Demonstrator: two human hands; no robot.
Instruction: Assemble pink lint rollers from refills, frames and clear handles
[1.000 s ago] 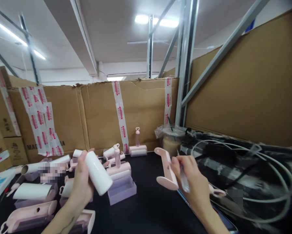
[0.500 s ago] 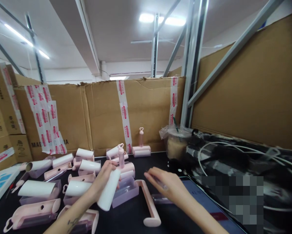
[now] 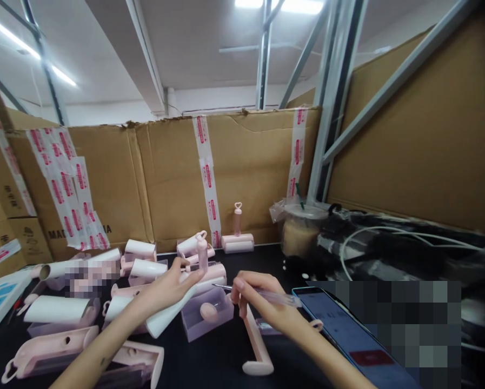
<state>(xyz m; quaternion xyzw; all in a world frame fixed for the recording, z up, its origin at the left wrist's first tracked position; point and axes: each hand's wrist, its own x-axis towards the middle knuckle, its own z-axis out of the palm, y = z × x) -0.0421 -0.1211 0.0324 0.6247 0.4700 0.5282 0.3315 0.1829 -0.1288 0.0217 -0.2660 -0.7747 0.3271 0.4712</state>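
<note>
My left hand (image 3: 175, 281) is closed around the upper end of a plain white roll (image 3: 165, 317), which slants down below the palm; the lower fingers are hidden. Just beyond its fingertips stands a small pink bottle with a heart-shaped top (image 3: 202, 254). In my right hand (image 3: 258, 297) is a slim screwdriver-like tool with a clear handle (image 3: 280, 297), its thin metal tip pointing left. Below that tip is a translucent purple tray (image 3: 201, 329), with a pink oval piece (image 3: 208, 312) over it. A pink bracket-shaped holder (image 3: 258, 346) lies under my right hand.
More white rolls (image 3: 58, 309) and pink holders (image 3: 55, 351) cover the left side. A phone (image 3: 347, 329) lies at right, near a bagged drink cup (image 3: 299, 232) and a loose white cable (image 3: 347, 248). Cardboard (image 3: 173, 178) walls the back.
My left hand has shifted left, and the white roll tilts further over. The clear-handled tool now points left from my right fingers. A pink oval piece now shows over the purple tray.
</note>
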